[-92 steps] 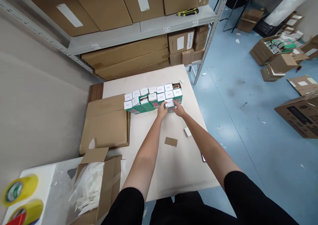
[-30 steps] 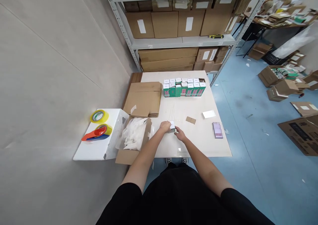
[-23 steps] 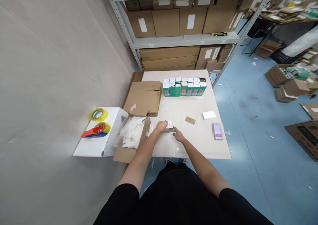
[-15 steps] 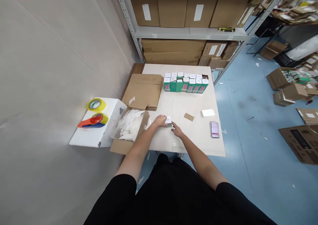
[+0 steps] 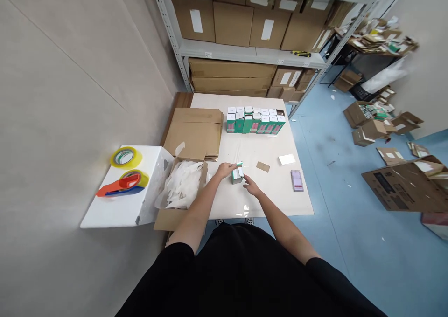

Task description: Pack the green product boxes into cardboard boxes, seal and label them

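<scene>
A small green-and-white carton [image 5: 237,176] stands on the white-topped table [image 5: 241,149], close in front of me. Its top is open, with a lid flap raised at the back and side flaps showing. My left hand [image 5: 226,169] is at the carton's upper left, its fingers closed on the raised flap. On the other side, my right hand [image 5: 251,186] has its fingers apart, the tips at the carton's right edge. Farther back, several similar green-and-white cartons [image 5: 255,123] stand in two rows. What lies inside the small carton is too small to make out.
Flattened cardboard [image 5: 194,130] is stacked at the back left. An open box of white packing material [image 5: 184,182] sits nearer. Tape rolls [image 5: 126,157] and an orange tape dispenser [image 5: 121,185] lie on a white block. A cardboard piece [image 5: 263,167], white card [image 5: 287,159] and purple item [image 5: 297,181] lie right.
The small carton's top has opened, and its lid flap now stands up under my left fingers. My right hand stays at its right side. The camera view has shifted to the right.
</scene>
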Demonstrator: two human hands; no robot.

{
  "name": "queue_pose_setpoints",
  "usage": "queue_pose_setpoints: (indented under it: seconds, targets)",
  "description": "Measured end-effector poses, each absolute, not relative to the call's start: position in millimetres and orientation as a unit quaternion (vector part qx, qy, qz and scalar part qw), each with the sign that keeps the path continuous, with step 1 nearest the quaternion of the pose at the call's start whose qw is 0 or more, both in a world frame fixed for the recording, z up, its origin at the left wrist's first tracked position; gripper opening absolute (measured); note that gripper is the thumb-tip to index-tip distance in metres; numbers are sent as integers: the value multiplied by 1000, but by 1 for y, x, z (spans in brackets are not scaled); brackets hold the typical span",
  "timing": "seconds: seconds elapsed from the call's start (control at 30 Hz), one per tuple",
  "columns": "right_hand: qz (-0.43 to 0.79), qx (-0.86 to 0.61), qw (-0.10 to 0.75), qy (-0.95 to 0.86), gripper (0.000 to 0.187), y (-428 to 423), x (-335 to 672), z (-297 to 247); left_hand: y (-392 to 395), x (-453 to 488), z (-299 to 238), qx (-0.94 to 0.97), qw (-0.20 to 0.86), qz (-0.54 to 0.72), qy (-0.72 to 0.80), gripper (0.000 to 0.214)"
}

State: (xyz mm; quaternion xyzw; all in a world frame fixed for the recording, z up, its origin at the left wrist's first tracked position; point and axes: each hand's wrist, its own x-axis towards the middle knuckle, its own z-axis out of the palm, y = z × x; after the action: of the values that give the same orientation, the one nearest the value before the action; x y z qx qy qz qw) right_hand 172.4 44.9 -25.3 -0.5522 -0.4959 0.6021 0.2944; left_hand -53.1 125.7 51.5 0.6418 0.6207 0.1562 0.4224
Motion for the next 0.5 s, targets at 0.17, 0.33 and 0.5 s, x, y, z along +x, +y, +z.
queue_pose_setpoints:
  seconds: [0.17, 0.33, 0.5]
  targets:
    - [578, -580, 310, -483, 86, 38, 161, -26, 126, -39, 31, 520, 421, 224, 709, 55]
    - [573, -597, 323, -459, 86, 25, 152, -26, 132, -25, 15, 481, 432, 194, 737, 50]
    - [552, -623, 339, -439, 87, 13, 141, -26, 137, -25, 14, 491, 419, 159, 747, 44]
